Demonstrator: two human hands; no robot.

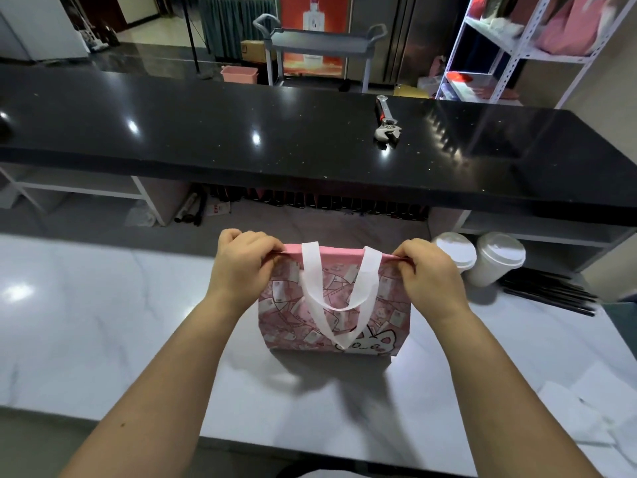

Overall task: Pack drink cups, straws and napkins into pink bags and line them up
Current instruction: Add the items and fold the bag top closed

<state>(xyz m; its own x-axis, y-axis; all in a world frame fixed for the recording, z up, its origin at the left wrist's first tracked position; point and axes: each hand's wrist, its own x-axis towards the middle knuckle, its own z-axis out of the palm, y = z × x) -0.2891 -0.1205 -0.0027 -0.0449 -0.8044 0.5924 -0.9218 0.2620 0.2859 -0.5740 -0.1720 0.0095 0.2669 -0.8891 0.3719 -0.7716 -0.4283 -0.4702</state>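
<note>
The left hand (241, 262) pinches the left top corner of the pink bag (336, 305), which stands on the white surface (103, 322); the right hand (427, 270) pinches the right corner. Pull the rims apart evenly, so the mouth opens wide for the cups (479, 257) just beside it.

White marble counter (103, 305) carries pink bag (344, 322), two cups (496, 260), black straws (551, 291).

Bright overhead glare, blurred warped edges
</note>
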